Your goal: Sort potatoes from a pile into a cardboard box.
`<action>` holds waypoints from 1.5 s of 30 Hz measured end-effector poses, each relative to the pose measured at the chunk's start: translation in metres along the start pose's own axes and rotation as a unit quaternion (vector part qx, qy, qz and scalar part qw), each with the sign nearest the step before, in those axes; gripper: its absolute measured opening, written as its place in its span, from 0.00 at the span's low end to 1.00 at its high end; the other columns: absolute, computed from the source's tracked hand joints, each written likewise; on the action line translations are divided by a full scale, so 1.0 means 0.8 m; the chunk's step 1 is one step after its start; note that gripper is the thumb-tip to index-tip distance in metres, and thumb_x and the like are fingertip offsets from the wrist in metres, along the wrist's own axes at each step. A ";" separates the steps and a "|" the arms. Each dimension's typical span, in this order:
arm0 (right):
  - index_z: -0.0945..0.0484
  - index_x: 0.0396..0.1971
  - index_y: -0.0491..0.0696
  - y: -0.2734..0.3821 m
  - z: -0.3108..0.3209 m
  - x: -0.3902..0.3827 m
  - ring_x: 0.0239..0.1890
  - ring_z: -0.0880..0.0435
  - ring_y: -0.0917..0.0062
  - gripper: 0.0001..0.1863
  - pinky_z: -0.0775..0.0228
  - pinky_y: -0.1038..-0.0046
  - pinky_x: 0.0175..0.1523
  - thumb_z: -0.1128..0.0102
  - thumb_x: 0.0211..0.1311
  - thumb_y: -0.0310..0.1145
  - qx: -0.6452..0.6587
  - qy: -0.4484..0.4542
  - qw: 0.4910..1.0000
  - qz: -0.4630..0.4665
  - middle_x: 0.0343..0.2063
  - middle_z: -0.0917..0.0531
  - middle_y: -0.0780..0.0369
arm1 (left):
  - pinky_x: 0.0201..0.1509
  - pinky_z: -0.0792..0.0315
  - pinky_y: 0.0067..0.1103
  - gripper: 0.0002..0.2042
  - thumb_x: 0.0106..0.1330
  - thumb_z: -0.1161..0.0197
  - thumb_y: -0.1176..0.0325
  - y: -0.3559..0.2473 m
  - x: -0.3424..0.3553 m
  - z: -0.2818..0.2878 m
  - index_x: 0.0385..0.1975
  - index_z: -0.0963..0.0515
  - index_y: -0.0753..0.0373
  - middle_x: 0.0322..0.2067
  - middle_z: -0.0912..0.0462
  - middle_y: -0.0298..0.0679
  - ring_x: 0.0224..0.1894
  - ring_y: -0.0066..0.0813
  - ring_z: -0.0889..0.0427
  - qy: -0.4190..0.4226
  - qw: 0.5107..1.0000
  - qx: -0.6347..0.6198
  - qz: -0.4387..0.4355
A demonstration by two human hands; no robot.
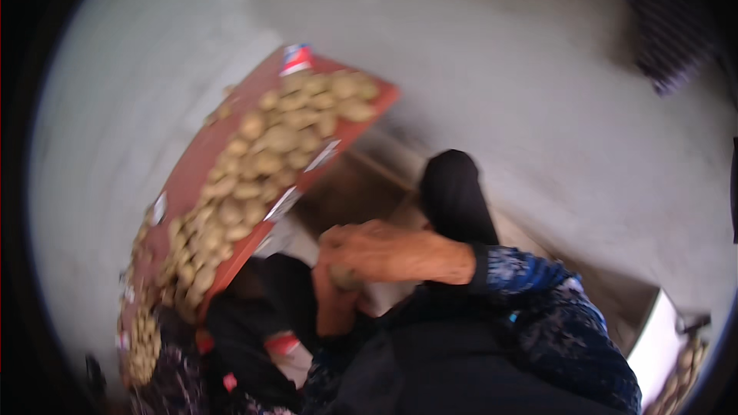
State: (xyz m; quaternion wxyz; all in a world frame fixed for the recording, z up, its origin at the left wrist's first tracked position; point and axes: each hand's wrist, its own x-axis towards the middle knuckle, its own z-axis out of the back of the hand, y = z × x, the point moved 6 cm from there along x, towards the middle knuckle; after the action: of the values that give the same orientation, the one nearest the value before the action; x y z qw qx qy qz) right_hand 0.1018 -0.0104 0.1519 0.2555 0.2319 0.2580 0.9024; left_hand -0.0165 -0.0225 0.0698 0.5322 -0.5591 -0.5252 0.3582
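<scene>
My two hands meet low in front of my body, above my lap. My right hand [377, 250] reaches across from the right, its fingers bent over the top of my left hand. Below it, my left hand [329, 301] is closed around a roundish tan, potato-like lump [346, 277], which shows partly between the two hands. Blur hides the right fingertips, and I cannot make out whether a small tool is in them. To the left, many similar tan lumps [265, 150] lie heaped along a long red-brown table [188, 173].
A red, white and blue packet [297, 59] lies at the table's far end. White labels [284, 204] hang on its near edge. My dark-trousered knee [457, 192] is beside an open brown box [354, 184]. Another person's dark sleeve [173, 376] is at lower left. More lumps [680, 376] lie at lower right.
</scene>
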 end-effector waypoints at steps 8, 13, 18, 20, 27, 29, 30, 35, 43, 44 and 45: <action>0.23 0.39 0.45 -0.028 0.053 0.084 0.40 0.19 0.57 0.14 0.27 0.60 0.45 0.35 0.54 0.34 0.071 -0.036 0.994 0.073 0.33 0.19 0.55 | 0.39 0.18 0.30 0.27 0.74 0.61 0.39 0.032 -0.018 0.045 0.52 0.28 0.57 0.44 0.19 0.45 0.40 0.36 0.16 -0.216 0.924 -0.279 0.148; 0.22 0.45 0.44 -0.071 0.047 0.141 0.37 0.15 0.74 0.15 0.24 0.70 0.44 0.35 0.59 0.30 0.191 0.001 0.979 0.076 0.36 0.15 0.59 | 0.40 0.18 0.34 0.26 0.73 0.55 0.41 0.047 -0.017 0.053 0.51 0.28 0.58 0.45 0.19 0.47 0.40 0.40 0.16 -0.218 0.917 -0.302 0.143; 0.21 0.44 0.39 -0.123 -0.004 0.139 0.36 0.19 0.80 0.13 0.25 0.75 0.45 0.39 0.60 0.28 0.355 0.058 0.933 0.001 0.35 0.16 0.63 | 0.40 0.19 0.34 0.23 0.72 0.49 0.46 0.039 -0.001 0.070 0.53 0.28 0.59 0.46 0.19 0.48 0.40 0.41 0.16 -0.240 0.899 -0.334 0.148; 0.21 0.43 0.39 -0.144 -0.020 0.131 0.36 0.19 0.81 0.13 0.25 0.76 0.44 0.38 0.60 0.28 0.358 0.051 0.932 -0.033 0.34 0.16 0.63 | 0.34 0.18 0.35 0.21 0.69 0.44 0.51 0.018 0.007 0.093 0.51 0.30 0.61 0.44 0.20 0.48 0.38 0.43 0.16 -0.267 0.924 -0.245 0.124; 0.20 0.41 0.41 -0.176 -0.013 0.137 0.35 0.18 0.79 0.11 0.25 0.75 0.43 0.36 0.58 0.28 0.296 -0.012 0.955 -0.020 0.32 0.16 0.62 | 0.33 0.17 0.36 0.21 0.68 0.42 0.52 -0.082 0.085 0.202 0.52 0.30 0.59 0.39 0.17 0.45 0.38 0.41 0.15 -0.338 0.930 -0.141 0.017; 0.20 0.41 0.41 -0.177 -0.010 0.140 0.35 0.18 0.79 0.12 0.25 0.75 0.43 0.36 0.58 0.28 0.292 -0.024 0.956 -0.023 0.32 0.16 0.61 | 0.31 0.17 0.37 0.20 0.68 0.42 0.53 -0.099 0.112 0.227 0.53 0.30 0.59 0.44 0.20 0.44 0.40 0.39 0.16 -0.349 0.930 -0.106 0.054; 0.20 0.41 0.41 -0.177 -0.010 0.141 0.35 0.18 0.77 0.12 0.25 0.74 0.43 0.36 0.58 0.28 0.274 -0.033 0.961 -0.023 0.32 0.15 0.60 | 0.30 0.17 0.37 0.20 0.69 0.42 0.54 -0.108 0.126 0.236 0.52 0.30 0.61 0.44 0.20 0.45 0.40 0.39 0.16 -0.340 0.934 -0.097 0.052; 0.21 0.41 0.40 -0.179 -0.016 0.149 0.37 0.15 0.69 0.12 0.24 0.71 0.44 0.37 0.58 0.28 0.205 -0.044 0.978 -0.012 0.33 0.15 0.55 | 0.28 0.17 0.37 0.19 0.68 0.40 0.56 -0.130 0.185 0.284 0.51 0.29 0.63 0.43 0.20 0.45 0.38 0.40 0.16 -0.334 0.938 0.002 0.091; 0.21 0.36 0.43 -0.176 -0.020 0.163 0.39 0.17 0.57 0.11 0.26 0.59 0.45 0.37 0.54 0.32 0.137 -0.042 0.990 -0.006 0.31 0.16 0.54 | 0.21 0.17 0.32 0.20 0.67 0.39 0.59 -0.118 0.229 0.314 0.53 0.29 0.64 0.42 0.19 0.46 0.34 0.39 0.15 -0.392 0.892 0.108 0.196; 0.21 0.36 0.43 -0.177 -0.019 0.163 0.39 0.17 0.57 0.11 0.26 0.59 0.45 0.37 0.54 0.32 0.133 -0.047 0.990 -0.015 0.31 0.16 0.54 | 0.21 0.16 0.33 0.19 0.67 0.38 0.60 -0.116 0.232 0.314 0.52 0.29 0.65 0.42 0.20 0.49 0.33 0.40 0.15 -0.393 0.891 0.105 0.205; 0.21 0.36 0.44 -0.177 -0.020 0.163 0.40 0.17 0.57 0.11 0.26 0.58 0.46 0.37 0.54 0.32 0.105 -0.037 0.994 -0.018 0.32 0.16 0.54 | 0.21 0.16 0.33 0.19 0.67 0.38 0.60 -0.112 0.237 0.312 0.52 0.29 0.65 0.42 0.20 0.49 0.33 0.40 0.15 -0.380 0.896 0.098 0.209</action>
State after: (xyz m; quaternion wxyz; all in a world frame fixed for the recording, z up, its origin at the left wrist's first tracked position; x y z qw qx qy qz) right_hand 0.0417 0.1640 0.0944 0.2553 0.2859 0.3460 0.8564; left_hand -0.2379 0.2054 0.1425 0.2573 -0.4224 -0.5204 0.6961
